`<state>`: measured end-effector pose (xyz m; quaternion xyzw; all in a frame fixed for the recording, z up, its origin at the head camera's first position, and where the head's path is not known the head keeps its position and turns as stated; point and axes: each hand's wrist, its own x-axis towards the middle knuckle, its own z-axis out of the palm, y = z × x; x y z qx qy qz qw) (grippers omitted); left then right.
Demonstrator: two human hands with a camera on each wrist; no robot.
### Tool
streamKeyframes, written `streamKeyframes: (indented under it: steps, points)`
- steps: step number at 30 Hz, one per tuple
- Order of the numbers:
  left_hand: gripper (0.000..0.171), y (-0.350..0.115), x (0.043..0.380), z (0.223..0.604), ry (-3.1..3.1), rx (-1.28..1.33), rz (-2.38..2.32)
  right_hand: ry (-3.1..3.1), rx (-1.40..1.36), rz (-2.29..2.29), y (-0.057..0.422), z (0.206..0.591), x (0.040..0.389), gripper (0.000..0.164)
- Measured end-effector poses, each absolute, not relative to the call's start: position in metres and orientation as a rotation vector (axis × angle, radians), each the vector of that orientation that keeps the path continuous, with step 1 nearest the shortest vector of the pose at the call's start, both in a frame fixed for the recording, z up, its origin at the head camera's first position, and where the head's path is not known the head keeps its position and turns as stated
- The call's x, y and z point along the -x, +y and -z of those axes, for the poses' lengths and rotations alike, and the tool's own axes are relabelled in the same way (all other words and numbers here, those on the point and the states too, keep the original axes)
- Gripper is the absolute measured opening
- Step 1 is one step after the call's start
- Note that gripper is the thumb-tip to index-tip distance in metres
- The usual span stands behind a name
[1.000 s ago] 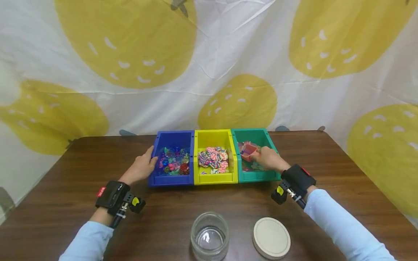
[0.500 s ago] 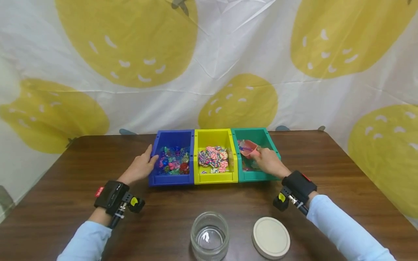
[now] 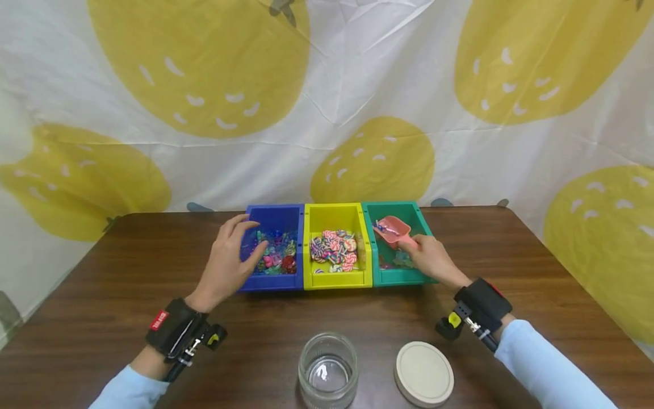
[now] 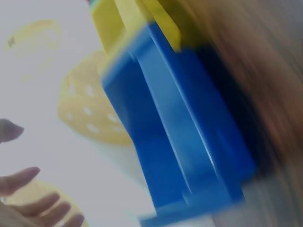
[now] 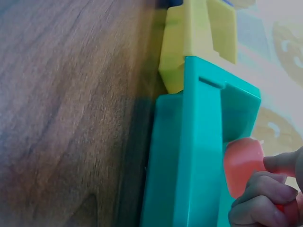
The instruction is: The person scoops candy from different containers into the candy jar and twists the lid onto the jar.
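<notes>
My right hand (image 3: 431, 258) grips the handle of a pink scoop (image 3: 394, 229) over the green bin (image 3: 406, 276). Small shiny pieces, some purple, lie in the scoop's bowl. In the right wrist view the scoop (image 5: 244, 163) shows just behind the bin's front wall, fingers curled round its handle. My left hand (image 3: 225, 261) is raised at the left side of the blue bin (image 3: 273, 282), thumb and fingers spread with nothing between them. Colourful translucent beads (image 3: 276, 253) lie in that bin. The left wrist view is blurred and shows the left hand's fingertips (image 4: 23, 182) apart from the blue bin.
Between the two bins stands a yellow bin (image 3: 337, 279) with lollipop-shaped pieces (image 3: 334, 250). Nearer on the wooden table (image 3: 245, 352) are an uncovered glass jar (image 3: 328, 372) and a cream lid (image 3: 424, 374). A patterned cloth (image 3: 337, 85) hangs behind the table.
The left hand has let go of the blue bin's left edge, lifted and spread its fingers. The right hand has raised the scoop from among the green bin's pieces, and its bowl now carries some.
</notes>
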<state>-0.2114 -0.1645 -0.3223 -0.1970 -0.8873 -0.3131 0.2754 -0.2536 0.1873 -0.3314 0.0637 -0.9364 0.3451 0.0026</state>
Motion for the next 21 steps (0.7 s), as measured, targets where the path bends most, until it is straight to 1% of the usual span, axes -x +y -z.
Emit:
streamKeyframes:
  steps: [8, 11, 17, 21]
  points:
    - [0.057, -0.14, 0.191, 0.318, -2.499, 0.772, 1.043, -2.82, -0.253, -1.132, 0.197, 0.328, 0.244, 0.041]
    - [0.07, -0.135, 0.183, 0.319, -2.601, 0.894, 1.158, -2.796, -0.254, -1.178, 0.199, 0.328, 0.24, 0.044]
    - [0.099, -0.13, 0.172, 0.322, -2.795, 1.265, 1.306, -2.758, -0.299, -1.228, 0.202, 0.326, 0.232, 0.044]
    - [0.106, -0.126, 0.169, 0.325, -2.875, 1.479, 1.328, -2.758, -0.382, -1.278, 0.201, 0.325, 0.227, 0.041]
